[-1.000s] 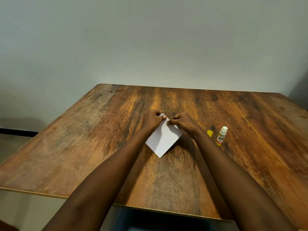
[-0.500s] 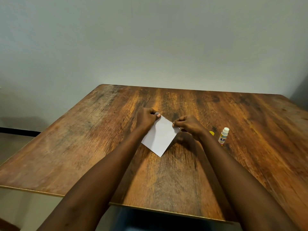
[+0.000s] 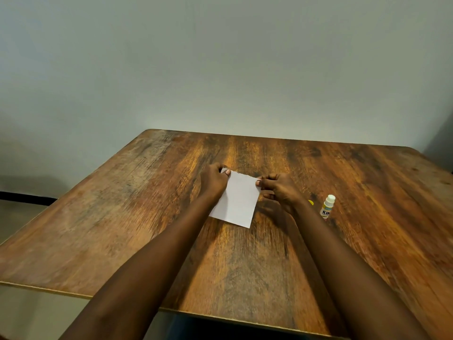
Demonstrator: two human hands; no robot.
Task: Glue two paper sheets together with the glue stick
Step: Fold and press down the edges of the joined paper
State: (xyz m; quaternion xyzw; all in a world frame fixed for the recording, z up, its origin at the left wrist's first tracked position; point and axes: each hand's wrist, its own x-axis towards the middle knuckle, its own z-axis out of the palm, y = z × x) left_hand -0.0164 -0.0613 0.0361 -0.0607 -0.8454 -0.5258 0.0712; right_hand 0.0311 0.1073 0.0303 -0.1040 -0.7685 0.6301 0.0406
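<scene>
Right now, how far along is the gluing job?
Glue seems applied already: the glue stick stands uncapped, its yellow cap beside it. In hand: left hand and right hand pinch the paper's far corners. Left: pressing it flat, recapping.

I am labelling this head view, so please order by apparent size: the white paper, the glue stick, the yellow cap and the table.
1. table
2. white paper
3. glue stick
4. yellow cap, mostly hidden behind the right wrist, so its true size is unsure.
</scene>
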